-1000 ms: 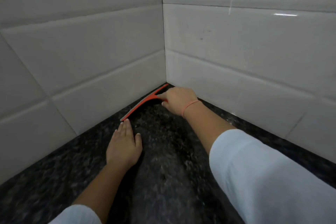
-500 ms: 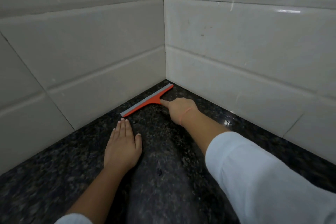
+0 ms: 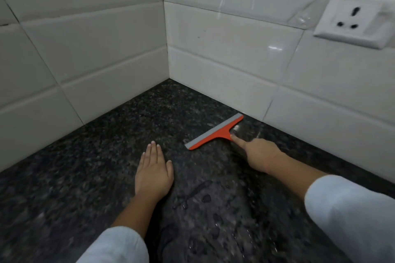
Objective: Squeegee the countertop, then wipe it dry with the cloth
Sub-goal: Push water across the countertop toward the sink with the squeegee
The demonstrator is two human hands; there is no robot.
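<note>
Squeegee (image 3: 214, 132): lies blade-down on the countertop (image 3: 85, 177), grey rubber edge facing away from the person, orange stem towards them
Right hand (image 3: 259, 156): just behind the squeegee, index fingertip straight on the stem; the other fingers curl under, and I cannot tell if they wrap a handle
Left hand (image 3: 152, 172): left of the squeegee and nearer the person, palm flat on the stone, fingers straight and together, holding nothing
Stroke: probably best done with even pressure along the whole blade, drawn in one line so no streak is left
Wall (image 3: 235, 70): the squeegee's far tip sits just beside the tiles, so there is no room that way
Open room: left of the squeegee and back towards the person lies bare stone; the braced left hand stands in a leftward path
Drops (image 3: 205, 197): lie nearer the person than the squeegee, so squeegeeing looks unfinished
Cloth: not in view
</note>
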